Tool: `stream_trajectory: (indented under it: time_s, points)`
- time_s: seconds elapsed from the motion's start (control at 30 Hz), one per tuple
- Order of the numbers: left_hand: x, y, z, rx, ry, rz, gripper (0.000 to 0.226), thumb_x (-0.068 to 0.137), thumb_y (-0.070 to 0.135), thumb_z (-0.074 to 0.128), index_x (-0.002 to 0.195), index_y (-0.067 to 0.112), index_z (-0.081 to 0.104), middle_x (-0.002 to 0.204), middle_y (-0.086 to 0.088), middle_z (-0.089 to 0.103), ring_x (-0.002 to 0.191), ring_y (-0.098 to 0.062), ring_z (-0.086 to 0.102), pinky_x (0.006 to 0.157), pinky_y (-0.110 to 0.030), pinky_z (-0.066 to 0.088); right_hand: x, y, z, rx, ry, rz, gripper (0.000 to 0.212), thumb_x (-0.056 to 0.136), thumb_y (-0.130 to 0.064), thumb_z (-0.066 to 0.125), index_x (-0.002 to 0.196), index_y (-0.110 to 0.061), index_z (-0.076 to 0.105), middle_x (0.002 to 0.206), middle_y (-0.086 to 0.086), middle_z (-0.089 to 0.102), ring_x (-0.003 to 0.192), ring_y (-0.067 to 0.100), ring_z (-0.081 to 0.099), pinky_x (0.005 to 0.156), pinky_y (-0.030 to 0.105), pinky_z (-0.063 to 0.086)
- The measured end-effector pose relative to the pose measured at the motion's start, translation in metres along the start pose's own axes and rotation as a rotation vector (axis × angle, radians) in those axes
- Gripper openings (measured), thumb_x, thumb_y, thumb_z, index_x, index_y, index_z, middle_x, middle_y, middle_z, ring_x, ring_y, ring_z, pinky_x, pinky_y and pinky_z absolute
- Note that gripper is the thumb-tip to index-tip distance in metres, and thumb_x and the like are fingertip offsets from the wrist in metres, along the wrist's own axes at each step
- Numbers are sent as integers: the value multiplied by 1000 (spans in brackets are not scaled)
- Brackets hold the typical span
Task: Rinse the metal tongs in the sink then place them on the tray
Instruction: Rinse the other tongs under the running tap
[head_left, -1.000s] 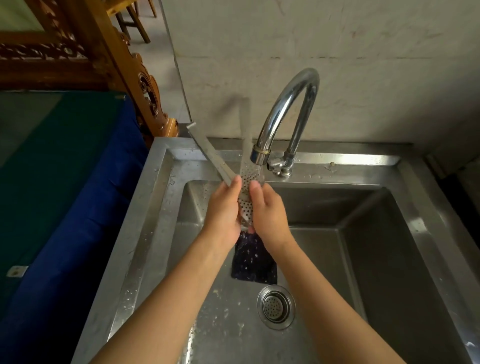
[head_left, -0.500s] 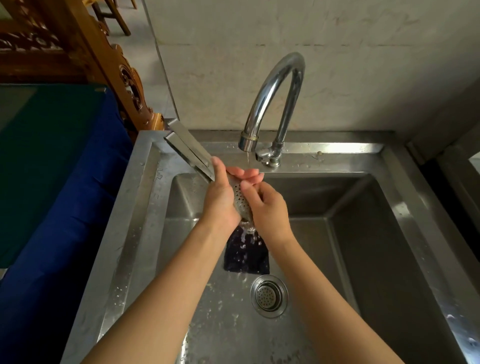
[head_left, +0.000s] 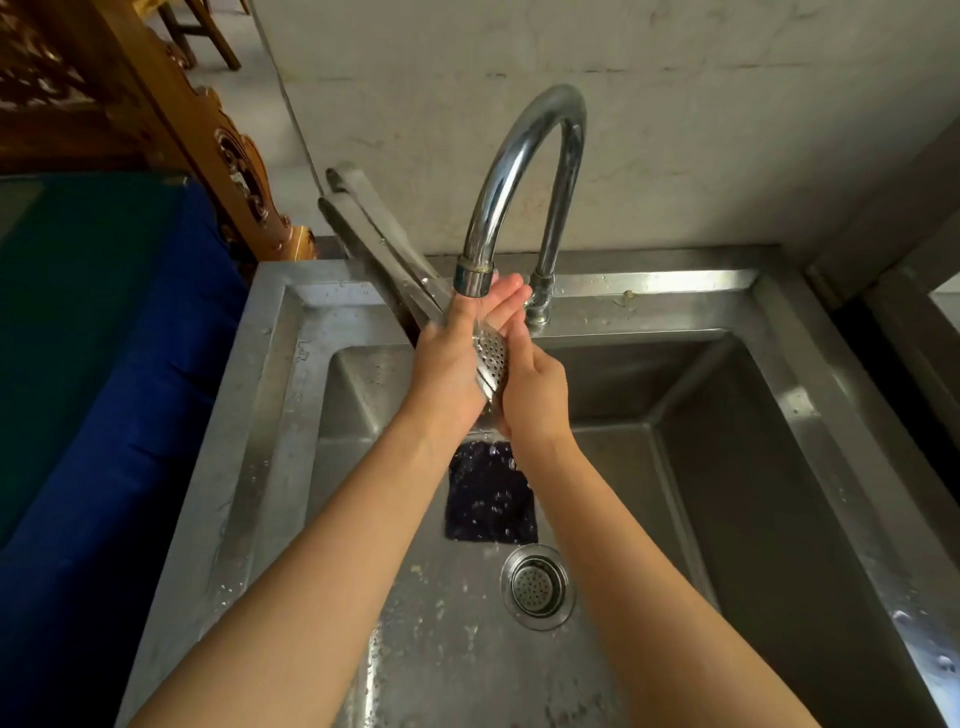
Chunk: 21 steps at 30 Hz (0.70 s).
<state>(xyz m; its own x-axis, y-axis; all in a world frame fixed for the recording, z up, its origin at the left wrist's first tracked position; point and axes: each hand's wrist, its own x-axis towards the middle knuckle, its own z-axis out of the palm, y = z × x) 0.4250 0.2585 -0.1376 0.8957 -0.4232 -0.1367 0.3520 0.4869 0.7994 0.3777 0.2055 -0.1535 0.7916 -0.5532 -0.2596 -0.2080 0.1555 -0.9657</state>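
Note:
The metal tongs (head_left: 382, 244) slant from the upper left down to a perforated head (head_left: 491, 358) held right under the spout of the curved chrome faucet (head_left: 511, 171). My left hand (head_left: 449, 364) grips the tongs where the arms meet the head. My right hand (head_left: 535, 384) presses against the other side of the perforated head, fingers stretched up along it. Water runs off the head into the steel sink (head_left: 727, 493) below. No tray is in view.
A dark wet rectangular pad (head_left: 491, 493) lies on the sink floor, just behind the round drain strainer (head_left: 537, 584). A blue and green covered surface (head_left: 104, 338) stands to the left of the sink. Carved wooden furniture (head_left: 171, 119) rises behind it.
Both hands have lifted the perforated head closer to the spout. The tongs' handles now point higher up and to the left, above the sink's back rim.

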Motion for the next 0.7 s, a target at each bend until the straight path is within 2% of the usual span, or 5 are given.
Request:
stream_trajectory:
  time_s: [0.2,0.37,0.43,0.53,0.7]
  points:
    - [5,9,-2,-70,-26,43,29,94,-1,39,93,11,66,95,-5,75,100,-21,68,97,-33,49,-7,15,-16,260,-446,-40,14,90,-23,59,94,-11,52,55,-6,52,43,8,43,41,18,37]
    - [1,-5,10,-93,76,15,27,98,24,38,104,10,60,95,-5,73,92,-19,69,86,-30,55,7,9,-11,79,-89,-16,44,93,-43,49,70,-5,50,52,5,39,42,13,33,41,23,29]
    - [-2,-8,12,-35,78,11,28,100,21,35,111,7,56,102,-9,68,96,-19,67,92,-32,52,8,12,-10,82,4,12,51,96,-45,41,75,-2,59,58,12,42,52,20,35,50,30,29]
    - [-11,-13,12,20,96,-29,25,97,7,41,121,4,48,110,-12,65,104,-21,64,98,-36,48,5,15,-12,-7,102,-56,43,100,-37,35,79,-15,66,49,-5,49,49,12,40,52,29,34]
    - [-18,-19,10,-1,293,-31,27,89,5,57,115,3,53,105,-9,70,95,-15,69,84,-29,56,4,13,-26,-135,-111,-161,35,99,-29,41,89,1,56,64,6,52,54,14,48,49,29,42]
